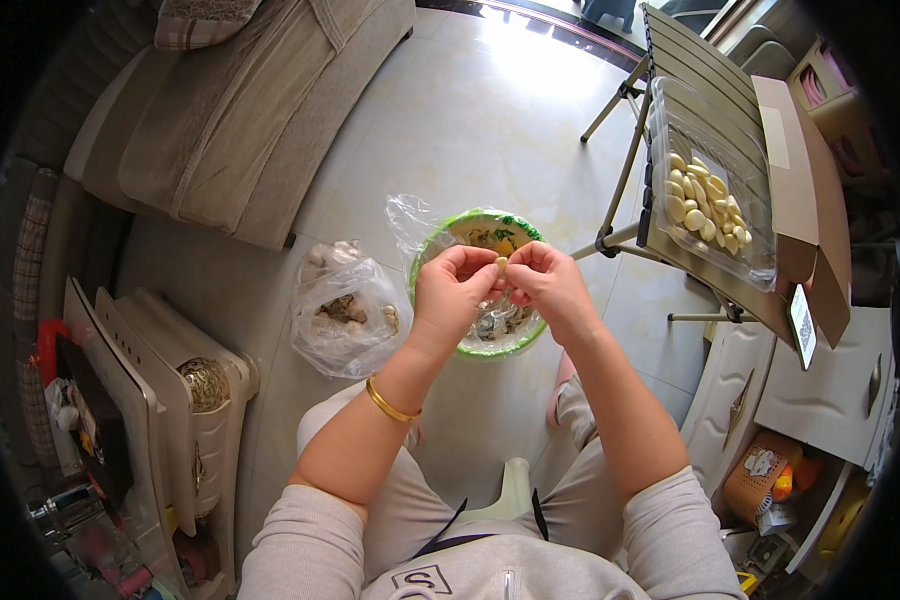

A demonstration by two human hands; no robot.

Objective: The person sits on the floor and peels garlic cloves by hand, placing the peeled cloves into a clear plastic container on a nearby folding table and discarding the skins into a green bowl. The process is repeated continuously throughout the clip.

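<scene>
Between the fingertips of both hands is a small pale garlic clove, partly covered by the fingers. My left hand pinches it from one side, thumb against forefinger. On the other side my right hand has its thumb and fingertips on it too. Below them on the floor stands a green-rimmed bin lined with clear plastic, with peelings inside. To its left lies an open plastic bag of garlic bulbs. Peeled cloves fill part of a clear plastic tray at the right.
The tray rests on a slatted folding table beside an open cardboard box. A card with a printed code is at the table's near corner. A sofa stands at upper left, cabinets at right.
</scene>
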